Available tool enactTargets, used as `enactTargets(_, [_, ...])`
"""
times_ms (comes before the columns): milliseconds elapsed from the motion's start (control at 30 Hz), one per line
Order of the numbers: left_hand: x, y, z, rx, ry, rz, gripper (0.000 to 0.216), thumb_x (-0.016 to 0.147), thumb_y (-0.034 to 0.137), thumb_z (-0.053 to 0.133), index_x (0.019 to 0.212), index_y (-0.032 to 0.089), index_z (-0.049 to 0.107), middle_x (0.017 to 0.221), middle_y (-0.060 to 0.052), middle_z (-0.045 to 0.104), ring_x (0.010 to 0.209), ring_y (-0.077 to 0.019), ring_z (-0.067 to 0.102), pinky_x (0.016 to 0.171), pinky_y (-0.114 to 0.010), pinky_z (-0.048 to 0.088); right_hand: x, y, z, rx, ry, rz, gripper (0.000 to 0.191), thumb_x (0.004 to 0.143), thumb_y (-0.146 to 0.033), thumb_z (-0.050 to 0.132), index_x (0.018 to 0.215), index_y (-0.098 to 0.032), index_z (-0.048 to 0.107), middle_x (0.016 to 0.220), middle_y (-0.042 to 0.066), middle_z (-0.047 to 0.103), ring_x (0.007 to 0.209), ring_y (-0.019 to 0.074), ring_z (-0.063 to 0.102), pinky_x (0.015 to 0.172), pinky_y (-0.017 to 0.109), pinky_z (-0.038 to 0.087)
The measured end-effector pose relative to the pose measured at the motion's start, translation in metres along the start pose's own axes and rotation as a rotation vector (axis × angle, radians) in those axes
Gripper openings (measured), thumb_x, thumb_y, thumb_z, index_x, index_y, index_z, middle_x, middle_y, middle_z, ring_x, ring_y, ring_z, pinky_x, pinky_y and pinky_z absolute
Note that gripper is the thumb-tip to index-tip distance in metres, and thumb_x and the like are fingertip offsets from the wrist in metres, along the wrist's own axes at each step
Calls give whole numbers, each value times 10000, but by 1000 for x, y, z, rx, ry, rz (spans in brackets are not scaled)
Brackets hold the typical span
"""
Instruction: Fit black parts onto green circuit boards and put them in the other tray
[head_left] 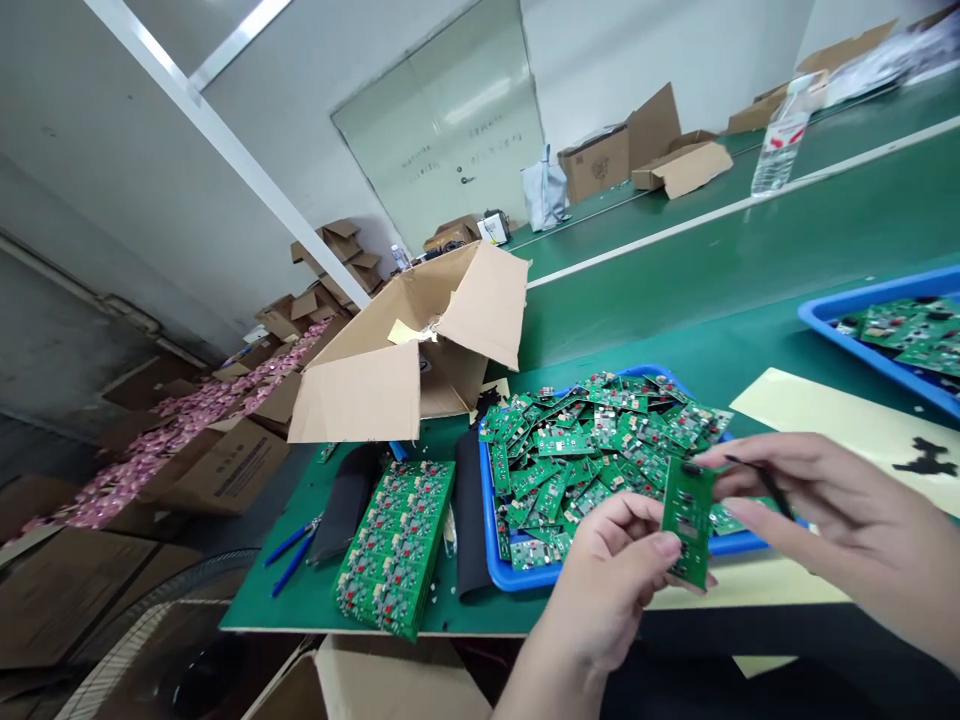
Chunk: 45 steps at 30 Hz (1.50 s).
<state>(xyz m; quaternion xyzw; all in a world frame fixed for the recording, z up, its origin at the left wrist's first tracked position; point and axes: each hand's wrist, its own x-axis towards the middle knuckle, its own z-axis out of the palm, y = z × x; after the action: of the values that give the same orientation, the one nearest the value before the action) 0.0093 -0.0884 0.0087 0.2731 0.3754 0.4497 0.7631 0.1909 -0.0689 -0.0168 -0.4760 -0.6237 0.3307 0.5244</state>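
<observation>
My left hand [622, 570] pinches a small green circuit board [690, 515] between thumb and fingers, tilted upright above the front right of a blue tray [525, 578]. My right hand [810, 500] is closed at the board's upper right edge. A thin, dark, strip-like thing [772, 490] lies across its fingers; its exact kind does not show. Behind both hands, the tray holds a heap of similar loose boards [562, 440]. Under the right hand lies a pale yellow sheet [840, 415] with black pieces [926, 457] on it.
Left of the tray are a stack of unseparated board panels [397, 545] and blue-handled pliers [292, 555]. An open cardboard box [360, 390] stands behind them. A second blue tray [885, 355] sits far right; a water bottle [784, 140] stands beyond.
</observation>
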Motion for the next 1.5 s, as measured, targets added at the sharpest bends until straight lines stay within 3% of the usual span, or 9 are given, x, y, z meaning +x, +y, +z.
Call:
enactTargets(200, [-11, -4, -2, 198, -32, -19, 475, 584, 480, 857, 771, 162, 556, 727, 8, 551, 655, -97, 494, 654, -231, 379, -10, -8, 20, 184, -14, 149, 232, 825, -427, 669, 982, -269, 608, 894, 26, 673, 779, 161, 675, 663, 220, 592])
enactTargets(333, [-13, 3, -4, 576, -27, 87, 480, 704, 614, 704, 698, 167, 528, 719, 7, 470, 683, -116, 422, 621, -240, 331, -16, 1, 18, 195, -73, 121, 262, 807, -414, 691, 993, -249, 609, 857, 35, 676, 770, 169, 685, 656, 229, 600])
enactTargets(433, [-11, 6, -4, 781, 41, 149, 413, 783, 560, 641, 704, 168, 538, 747, 1, 463, 712, -130, 432, 626, -247, 346, -18, 3, 21, 197, -95, 111, 232, 816, -401, 681, 982, -253, 617, 841, 30, 670, 740, 153, 678, 634, 203, 592])
enactTargets(533, [-9, 4, -4, 637, 50, 111, 411, 723, 528, 719, 822, 161, 564, 770, 1, 504, 711, -123, 453, 645, -244, 364, -21, 5, 24, 203, -117, 122, 227, 813, -404, 681, 967, -247, 623, 819, 30, 671, 722, 155, 686, 622, 202, 593])
enactTargets(633, [-8, 0, -3, 440, 65, 97, 463, 638, 527, 794, 794, 154, 569, 720, 13, 505, 675, -106, 448, 631, -231, 355, -24, 9, 24, 188, -117, 124, 236, 834, -412, 654, 1004, -250, 625, 860, 44, 684, 756, 172, 704, 644, 223, 605])
enactTargets(800, [-6, -6, -4, 283, 113, 66, 477, 578, 503, 840, 748, 161, 554, 642, 38, 490, 589, -81, 410, 564, -211, 316, -22, 11, 14, -15, -51, -33, 188, 888, -428, 571, 875, -267, 668, 1110, 73, 665, 1068, 244, 658, 716, 263, 616])
enactTargets(1000, [-5, -10, -3, 225, 181, 85, 427, 570, 422, 859, 731, 143, 578, 673, 28, 520, 603, -75, 432, 574, -206, 331, -14, -1, 5, -303, -57, -236, 235, 923, -467, 501, 869, -289, 645, 803, 3, 736, 682, 206, 717, 589, 286, 620])
enactTargets(1233, [-4, -13, 2, 101, 186, 117, 365, 566, 338, 876, 747, 129, 637, 687, 20, 596, 620, -69, 500, 596, -188, 388, -17, 5, 11, -360, -96, -305, 177, 948, -342, 458, 966, -261, 614, 906, 25, 746, 770, 214, 737, 543, 242, 599])
enactTargets(1500, [-4, -14, 5, 70, 224, 147, 299, 584, 282, 874, 756, 130, 683, 696, 2, 633, 652, -89, 545, 622, -196, 440, -19, 5, 12, -448, -31, -303, 213, 933, -382, 457, 959, -269, 636, 916, 32, 759, 871, 243, 736, 678, 304, 620])
